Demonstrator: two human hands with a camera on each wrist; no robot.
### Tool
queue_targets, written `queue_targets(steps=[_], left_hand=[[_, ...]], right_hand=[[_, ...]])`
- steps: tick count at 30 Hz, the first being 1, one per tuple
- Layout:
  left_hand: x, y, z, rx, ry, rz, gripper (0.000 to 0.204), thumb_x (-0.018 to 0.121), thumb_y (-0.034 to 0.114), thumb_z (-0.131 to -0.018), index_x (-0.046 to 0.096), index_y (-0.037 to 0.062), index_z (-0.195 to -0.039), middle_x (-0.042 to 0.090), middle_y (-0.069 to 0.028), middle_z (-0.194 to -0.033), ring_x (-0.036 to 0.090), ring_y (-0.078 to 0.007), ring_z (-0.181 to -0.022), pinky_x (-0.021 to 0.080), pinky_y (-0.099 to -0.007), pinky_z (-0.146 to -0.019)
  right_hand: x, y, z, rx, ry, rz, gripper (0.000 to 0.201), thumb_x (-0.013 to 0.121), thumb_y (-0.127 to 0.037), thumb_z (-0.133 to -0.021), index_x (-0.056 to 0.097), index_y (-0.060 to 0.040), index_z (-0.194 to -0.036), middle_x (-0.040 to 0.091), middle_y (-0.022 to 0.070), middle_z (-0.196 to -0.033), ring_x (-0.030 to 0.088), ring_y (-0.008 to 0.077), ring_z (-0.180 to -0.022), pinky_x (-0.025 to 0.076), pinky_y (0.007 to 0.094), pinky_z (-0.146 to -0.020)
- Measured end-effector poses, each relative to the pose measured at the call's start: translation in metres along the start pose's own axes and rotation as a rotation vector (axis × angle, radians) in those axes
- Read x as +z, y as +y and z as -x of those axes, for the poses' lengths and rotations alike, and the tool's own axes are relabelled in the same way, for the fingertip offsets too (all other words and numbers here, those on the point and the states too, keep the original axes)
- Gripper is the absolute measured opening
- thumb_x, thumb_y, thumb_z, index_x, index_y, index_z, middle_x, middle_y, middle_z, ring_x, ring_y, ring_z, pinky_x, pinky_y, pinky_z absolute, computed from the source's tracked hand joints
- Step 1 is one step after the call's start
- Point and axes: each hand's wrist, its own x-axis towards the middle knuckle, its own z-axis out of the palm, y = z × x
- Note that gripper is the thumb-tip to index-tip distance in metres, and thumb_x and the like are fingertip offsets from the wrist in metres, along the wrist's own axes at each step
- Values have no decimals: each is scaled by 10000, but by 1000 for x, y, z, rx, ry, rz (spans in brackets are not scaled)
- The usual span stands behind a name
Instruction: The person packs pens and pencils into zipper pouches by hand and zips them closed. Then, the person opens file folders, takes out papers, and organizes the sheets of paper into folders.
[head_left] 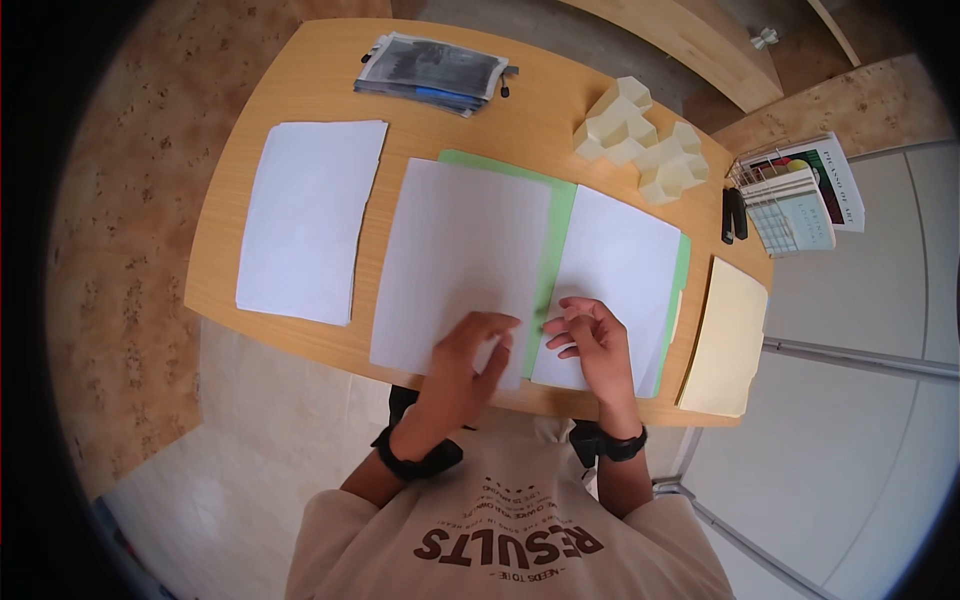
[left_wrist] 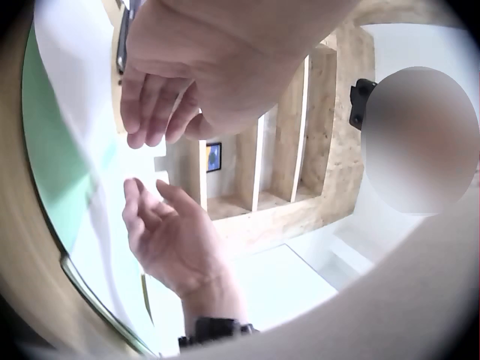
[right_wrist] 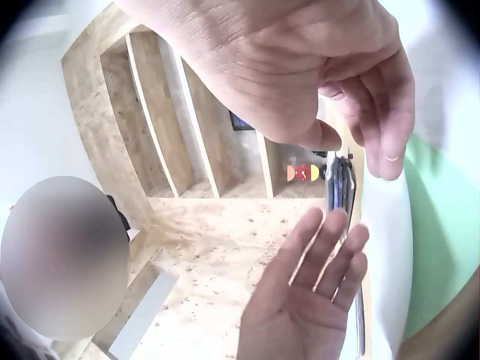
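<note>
An open green folder (head_left: 562,215) lies on the desk with white paper on both halves. My left hand (head_left: 470,355) hovers over the lower part of the left white sheet (head_left: 465,230), thumb and fingers apart with nothing between them. Over the right white paper (head_left: 620,250) is my right hand (head_left: 597,350), its fingers loosely bent and holding nothing. The two hands face each other across the folder's middle. In the left wrist view, the left hand (left_wrist: 202,75) is above and the right hand (left_wrist: 176,240) below, both with loose fingers.
A white paper stack (head_left: 310,220) lies at the left. Behind are zip pouches (head_left: 435,70) and cream hexagonal holders (head_left: 625,120). On the right are a black stapler (head_left: 734,215), a wire rack (head_left: 775,215) with books (head_left: 835,180), and manila folders (head_left: 725,335).
</note>
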Motion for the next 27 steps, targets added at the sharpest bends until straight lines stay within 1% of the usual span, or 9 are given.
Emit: queue_targets(steps=[4, 10, 12, 13, 15, 18, 20, 22, 27], left_hand=[[-8, -15, -4, 7, 41, -196, 304, 614, -45, -931, 643, 36, -1223, 675, -152, -1163, 681, -274, -1086, 550, -361, -943], [-10, -54, 1, -108, 31, 33, 296, 594, -44, -958, 610, 3, -1249, 673, -137, -1198, 695, -256, -1091, 553, -344, -964], [-11, -54, 2, -108, 21, 49, 283, 593, -47, -968, 596, -10, -1249, 673, -120, -1195, 698, -224, -1068, 557, -334, -948], [-11, -52, 2, -107, 22, 50, 283, 593, -47, -968, 596, -10, -1249, 673, -120, -1195, 698, -224, -1068, 557, -334, -948], [-14, -48, 3, -99, -18, 94, 308, 569, -88, -947, 599, 2, -1240, 659, -107, -1204, 681, -209, -1084, 547, -325, -949], [-29, -47, 1, -20, 47, 121, 353, 535, -133, -917, 601, 15, -1231, 644, -93, -1212, 660, -194, -1104, 535, -316, -948], [-44, -47, -2, 16, 158, 59, 313, 556, -97, -926, 626, 20, -1209, 629, -113, -1193, 654, -225, -1062, 540, -340, -953], [-60, -48, -3, 24, 339, -150, 355, 555, -67, -947, 604, 17, -1289, 611, -120, -1247, 605, -230, -1177, 485, -376, -1053], [-71, -58, -7, -22, 412, 25, 423, 540, -17, -981, 531, -5, -1403, 583, -122, -1301, 547, -227, -1253, 435, -377, -1097]], right_hand=[[12, 13, -3, -42, -33, 160, 367, 598, -83, -983, 568, 56, -1321, 749, 125, -998, 707, 150, -791, 565, 291, -677], [43, 17, -5, -118, 80, 476, 284, 724, -210, -949, 656, 12, -1113, 689, 134, -711, 685, 262, -635, 546, 368, -634], [47, 13, -3, -132, 6, 522, 218, 724, -166, -967, 626, 23, -1014, 639, 63, -673, 542, 95, -573, 457, 278, -540], [48, 16, -4, -133, 7, 523, 218, 724, -166, -967, 626, 23, -1014, 639, 63, -673, 542, 95, -573, 457, 278, -540], [50, 26, -7, -466, 108, 540, 170, 691, -155, -970, 606, -8, -978, 602, 157, -652, 554, 212, -541, 473, 378, -561], [18, 17, 1, -265, 265, 459, 102, 668, -113, -978, 614, -27, -984, 553, 96, -638, 485, 133, -551, 430, 320, -536], [-31, 36, 0, -309, 413, 350, 47, 633, -83, -998, 625, -37, -995, 541, 6, -663, 428, 58, -585, 379, 268, -519], [-78, 43, 7, -307, 504, 263, 59, 589, -65, -1022, 633, -26, -1020, 527, -65, -695, 398, 21, -598, 337, 239, -511], [-131, 76, 15, -276, 613, 124, 110, 564, -80, -1047, 635, 3, -1053, 536, -76, -728, 409, 4, -644, 330, 201, -575]])
